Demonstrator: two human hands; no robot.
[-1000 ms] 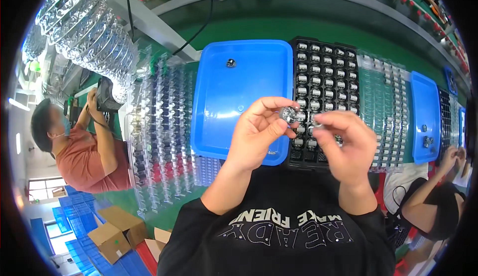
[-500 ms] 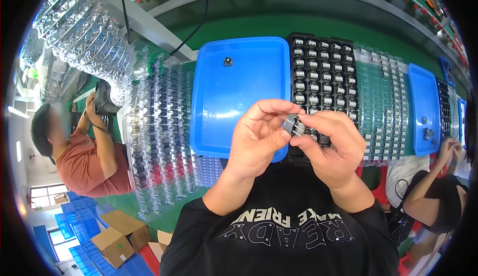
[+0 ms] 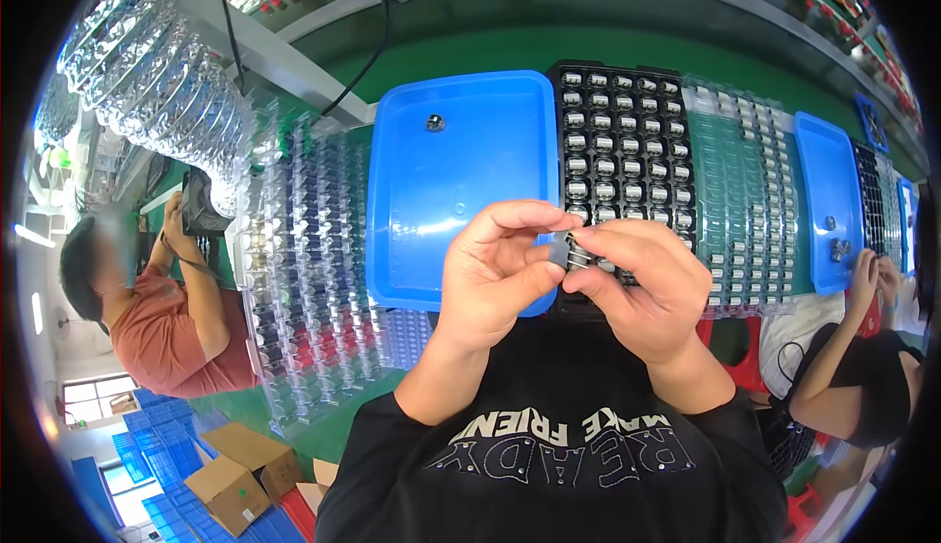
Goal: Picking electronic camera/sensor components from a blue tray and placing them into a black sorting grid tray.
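Between my two hands, just in front of my chest, is a small dark grey round part [image 3: 560,250] with thin metal pins or strips on its right side. My left hand [image 3: 480,278] pinches the grey side between thumb and fingers. From the other side, my right hand [image 3: 655,288] closes thumb and forefinger around the metal end. The fingertips hide some of the part. Behind my hands lies a shallow blue tray [image 3: 441,180] holding one small dark-and-metal piece [image 3: 435,123]. Next to it, a black compartment tray [image 3: 576,67] carries rows of small silver cylinders.
Clear plastic trays [image 3: 720,151] with silver pieces stand to the right, before another blue tray [image 3: 818,190]. Stacked clear trays [image 3: 314,249] and a foil duct [image 3: 157,82] are at left. A person in an orange shirt [image 3: 186,327] works at left, another person [image 3: 843,376] at right.
The view has shifted slightly, so the trays appear a little further left. My hands stay together on the grey part, which has turned a little.
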